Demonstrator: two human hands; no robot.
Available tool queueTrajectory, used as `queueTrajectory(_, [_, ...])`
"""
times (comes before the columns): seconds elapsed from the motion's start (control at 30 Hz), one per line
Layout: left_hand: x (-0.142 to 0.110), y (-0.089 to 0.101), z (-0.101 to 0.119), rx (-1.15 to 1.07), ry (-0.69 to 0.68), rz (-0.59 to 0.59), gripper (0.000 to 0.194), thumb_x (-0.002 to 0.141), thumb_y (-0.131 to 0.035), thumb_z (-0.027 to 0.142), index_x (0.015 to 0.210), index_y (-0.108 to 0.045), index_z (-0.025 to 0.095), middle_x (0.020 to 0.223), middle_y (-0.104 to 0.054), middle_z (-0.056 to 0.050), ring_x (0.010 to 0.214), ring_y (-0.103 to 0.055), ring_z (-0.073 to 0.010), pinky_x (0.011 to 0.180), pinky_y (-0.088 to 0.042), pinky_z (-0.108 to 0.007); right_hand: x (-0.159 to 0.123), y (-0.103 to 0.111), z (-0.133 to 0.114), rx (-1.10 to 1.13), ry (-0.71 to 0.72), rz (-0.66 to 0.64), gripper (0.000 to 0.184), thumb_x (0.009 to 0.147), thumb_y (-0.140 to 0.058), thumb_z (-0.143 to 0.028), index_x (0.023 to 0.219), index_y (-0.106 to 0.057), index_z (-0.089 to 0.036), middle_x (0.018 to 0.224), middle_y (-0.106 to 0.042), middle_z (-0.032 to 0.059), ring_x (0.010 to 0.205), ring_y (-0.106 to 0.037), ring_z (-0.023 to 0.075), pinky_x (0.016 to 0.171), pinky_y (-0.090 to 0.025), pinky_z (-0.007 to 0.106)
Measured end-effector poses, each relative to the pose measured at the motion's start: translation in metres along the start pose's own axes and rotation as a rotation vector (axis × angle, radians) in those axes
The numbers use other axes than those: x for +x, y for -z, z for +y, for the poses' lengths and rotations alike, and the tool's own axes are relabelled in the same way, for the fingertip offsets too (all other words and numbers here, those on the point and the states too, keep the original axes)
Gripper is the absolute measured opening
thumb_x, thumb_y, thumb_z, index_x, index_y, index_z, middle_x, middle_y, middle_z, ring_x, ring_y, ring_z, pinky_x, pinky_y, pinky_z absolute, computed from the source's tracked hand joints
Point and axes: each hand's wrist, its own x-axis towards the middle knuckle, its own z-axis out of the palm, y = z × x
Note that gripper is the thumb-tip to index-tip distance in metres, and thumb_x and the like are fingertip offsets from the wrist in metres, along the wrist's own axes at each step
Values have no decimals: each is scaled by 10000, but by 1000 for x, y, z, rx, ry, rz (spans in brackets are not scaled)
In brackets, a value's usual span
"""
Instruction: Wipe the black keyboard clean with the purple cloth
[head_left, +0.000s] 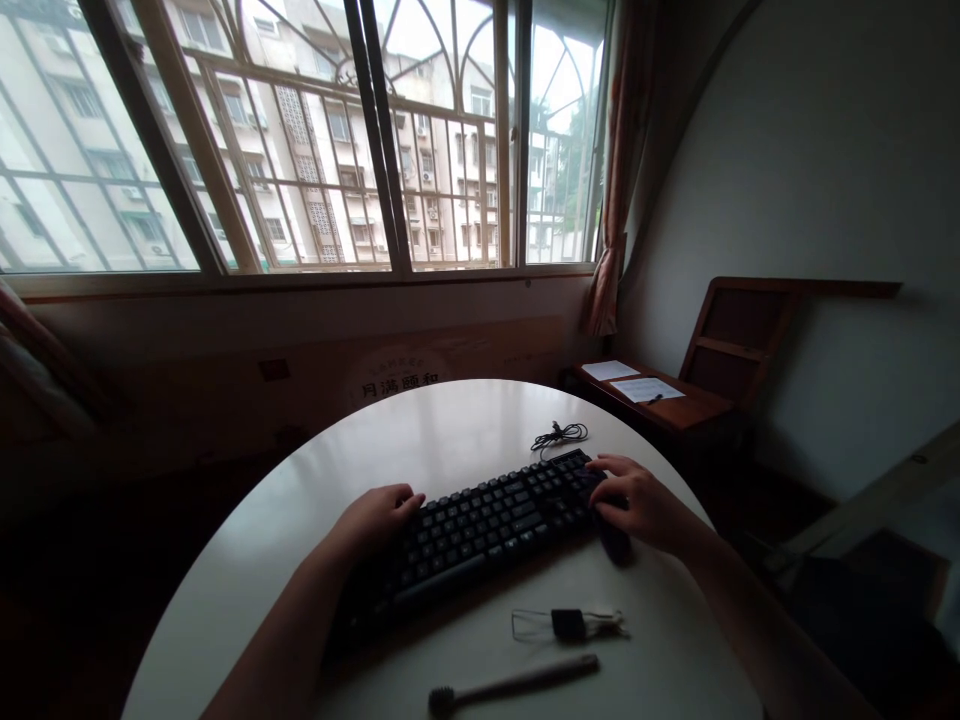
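Note:
A black keyboard point(480, 530) lies slantwise across the round white table point(300, 490), its right end farther back than its left. My left hand point(379, 518) grips the keyboard's left end, fingers mostly hidden behind its edge. At the right end my right hand point(637, 500) holds the keyboard, with thumb and fingers bent around it. Just below that hand is a dark elongated piece point(615, 543) that I cannot make out. Behind the keyboard lies a coiled black cable point(561, 437).
Nearer me are a black clip with wire handles point(568, 625) and a small brush with a long handle point(525, 682). A wooden chair point(690, 405) with papers point(646, 389) and a pen stands beyond the table's right edge. Barred windows point(442, 150) are ahead.

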Motion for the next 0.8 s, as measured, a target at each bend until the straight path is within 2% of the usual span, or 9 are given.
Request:
queueTrajectory(0.17, [-1,1,2,9,11,-7,430,877,-378,537,838,-662,216,887,-715,-69,845,-635,-242,656,-401,-286,-1,1,3,4,5,-5,127,770,-660,-218,795,-779,-251,1224,-638,76,1188,-547,287,1054,-401,446])
queueTrajectory(0.33, [-1,2,2,3,0,-10,435,877,-374,540,823,-655,214,883,-712,-72,841,-633,-242,659,-396,-291,-3,4,-7,27,-61,-66,157,801,-642,-247,852,-790,-260,920,-677,64,913,-636,236,851,-499,354])
queueTrajectory(0.4, [0,1,1,-5,3,-9,435,872,-380,545,820,-657,214,877,-713,-72,839,-633,-244,657,-396,-292,-8,3,-11,32,-112,-99,179,820,-609,-246,873,-779,-267,896,-680,46,829,-647,210,772,-508,322])
queueTrajectory(0.53, [1,0,0,-24,5,1,438,864,-392,558,826,-667,218,869,-717,-66,831,-634,-243,651,-396,-288,-22,-1,-12,-14,-166,-104,185,824,-580,-227,853,-757,-275,915,-685,33,813,-650,204,753,-506,317])
queueTrajectory(0.63, [1,1,0,-20,5,1,434,865,-396,550,835,-672,217,876,-719,-67,828,-635,-240,650,-397,-286,-33,-5,-9,-49,-173,-12,193,857,-560,-265,900,-748,-262,902,-664,43,821,-634,210,769,-509,331])
queueTrajectory(0.8, [1,2,1,0,-3,-1,430,862,-390,544,813,-663,216,863,-717,-66,813,-634,-236,651,-400,-287,-36,-7,-9,-107,-113,292,207,896,-542,-275,944,-734,-214,863,-622,85,900,-582,258,843,-490,392])
